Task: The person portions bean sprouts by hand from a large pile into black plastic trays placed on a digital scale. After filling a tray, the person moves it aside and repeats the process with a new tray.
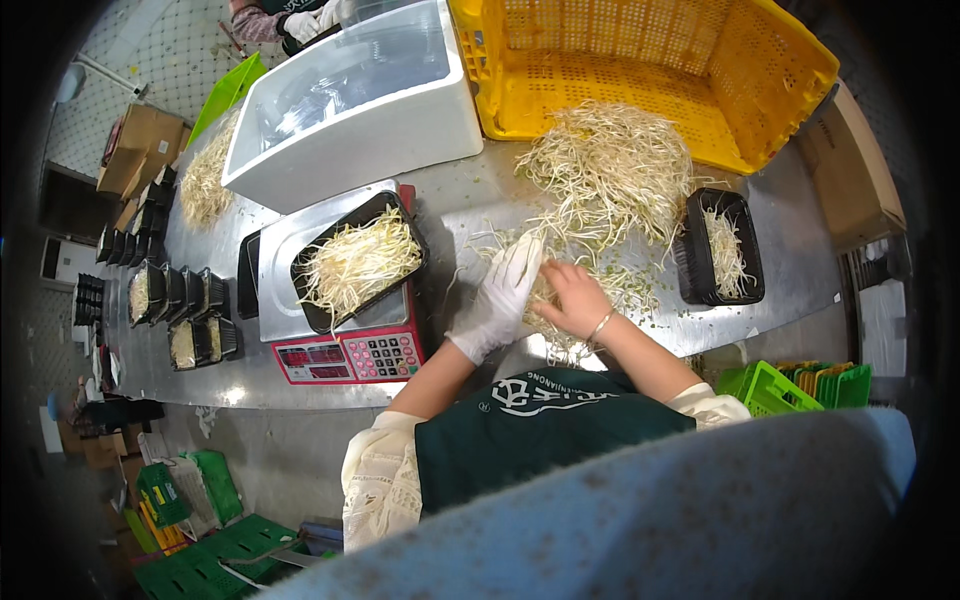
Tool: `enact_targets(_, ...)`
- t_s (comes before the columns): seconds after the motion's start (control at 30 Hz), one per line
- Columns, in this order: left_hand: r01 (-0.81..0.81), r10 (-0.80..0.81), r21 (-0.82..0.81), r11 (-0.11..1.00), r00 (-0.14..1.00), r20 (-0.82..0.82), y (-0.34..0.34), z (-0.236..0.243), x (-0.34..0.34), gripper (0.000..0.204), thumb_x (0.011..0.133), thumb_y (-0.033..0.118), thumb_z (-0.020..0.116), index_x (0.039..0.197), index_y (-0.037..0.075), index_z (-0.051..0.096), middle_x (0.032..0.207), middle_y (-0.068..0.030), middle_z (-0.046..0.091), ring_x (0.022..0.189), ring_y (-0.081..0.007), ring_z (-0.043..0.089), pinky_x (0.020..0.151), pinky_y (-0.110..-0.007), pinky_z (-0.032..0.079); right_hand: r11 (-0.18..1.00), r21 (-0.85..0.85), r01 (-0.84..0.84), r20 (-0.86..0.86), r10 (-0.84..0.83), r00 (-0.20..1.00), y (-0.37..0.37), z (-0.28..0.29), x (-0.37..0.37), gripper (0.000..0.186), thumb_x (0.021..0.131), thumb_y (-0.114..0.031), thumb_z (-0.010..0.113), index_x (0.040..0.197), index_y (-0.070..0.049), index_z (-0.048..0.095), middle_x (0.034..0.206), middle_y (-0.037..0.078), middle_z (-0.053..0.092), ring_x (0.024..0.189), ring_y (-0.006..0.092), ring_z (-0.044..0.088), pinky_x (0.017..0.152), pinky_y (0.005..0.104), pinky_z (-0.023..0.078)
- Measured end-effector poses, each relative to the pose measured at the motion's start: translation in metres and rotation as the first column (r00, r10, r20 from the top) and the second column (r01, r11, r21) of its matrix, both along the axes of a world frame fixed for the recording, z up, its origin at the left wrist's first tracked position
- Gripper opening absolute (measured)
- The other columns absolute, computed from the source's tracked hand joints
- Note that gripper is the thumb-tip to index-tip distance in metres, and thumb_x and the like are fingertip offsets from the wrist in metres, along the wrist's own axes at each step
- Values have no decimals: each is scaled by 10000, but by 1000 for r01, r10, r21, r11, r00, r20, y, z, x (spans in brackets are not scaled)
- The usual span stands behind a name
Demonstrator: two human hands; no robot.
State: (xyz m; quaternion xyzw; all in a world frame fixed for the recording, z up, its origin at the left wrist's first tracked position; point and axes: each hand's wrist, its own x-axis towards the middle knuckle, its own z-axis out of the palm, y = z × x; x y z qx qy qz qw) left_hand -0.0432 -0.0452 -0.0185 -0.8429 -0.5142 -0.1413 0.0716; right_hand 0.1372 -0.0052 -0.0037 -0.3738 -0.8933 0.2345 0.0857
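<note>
My gloved left hand (500, 293) is angled over loose bean sprouts (605, 165) on the steel table, its fingers stretched out and close together. My bare right hand (575, 295) is beside it, fingers apart and slightly bent, fingertips by the glove among the sprouts; anything under them is hidden. Left of my hands, a black tray heaped with sprouts (360, 255) rests tilted on a red and silver scale (340, 355). On the right lies another black tray (722, 247) with fewer sprouts in it.
A white foam box (345, 155) and yellow crate (760, 80) line the table's back (790, 300). Several filled black trays (170, 290) and another sprout pile (208, 180) are at left. A co-worker's gloved hands (305, 25) show at top. Green crates (770, 390) stand below the right edge.
</note>
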Motion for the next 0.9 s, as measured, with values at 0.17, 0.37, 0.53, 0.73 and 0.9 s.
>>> enact_targets(0.17, 12, 16, -287, 958, 995, 95, 30, 22, 16, 1040, 569, 483, 697, 1363, -25, 258, 1142, -183, 483, 1111, -305, 454, 1020, -449, 270, 985, -73, 158, -108, -166, 980, 46, 6, 28, 781, 739, -516, 618, 1239, 47, 413, 1241, 237, 457, 1146, 348, 445, 987, 395, 349)
enact_targets(0.37, -220, 350, -564, 796, 928, 132, 23, 32, 36, 1124, 534, 515, 720, 1374, -34, 213, 942, -166, 546, 940, -319, 521, 927, -428, 353, 970, 216, 113, 21, -121, 992, -1, 5, 36, 1016, 581, -521, 733, 1315, 30, 299, 1366, 216, 306, 1204, 398, 362, 1019, 451, 295)
enact_targets(0.53, -58, 50, 21, 998, 959, 279, 35, 10, 6, 901, 618, 297, 668, 1343, -60, 270, 861, -159, 562, 864, -325, 555, 784, -391, 437, 992, 48, 119, 82, -123, 989, 44, 10, 36, 960, 584, -267, 745, 1358, -18, 234, 1297, 200, 390, 1155, 340, 436, 952, 397, 387)
enact_targets(0.73, -164, 204, -162, 973, 938, 281, 26, 38, 11, 689, 673, 91, 551, 1323, 1, 339, 830, -152, 561, 696, -317, 566, 575, -384, 466, 999, 34, 20, 6, -20, 1000, 54, 49, 41, 801, 611, -203, 730, 1293, -22, 349, 1120, 148, 522, 1030, 318, 526, 834, 381, 466)
enact_targets(0.9, -253, 295, -278, 927, 948, 118, 5, 8, -20, 640, 668, 84, 619, 1273, 48, 412, 806, -151, 555, 733, -329, 565, 609, -417, 452, 996, -16, 91, 217, -85, 972, 76, 45, 63, 604, 605, -99, 682, 1176, -44, 494, 1053, 170, 565, 982, 331, 555, 831, 374, 466)
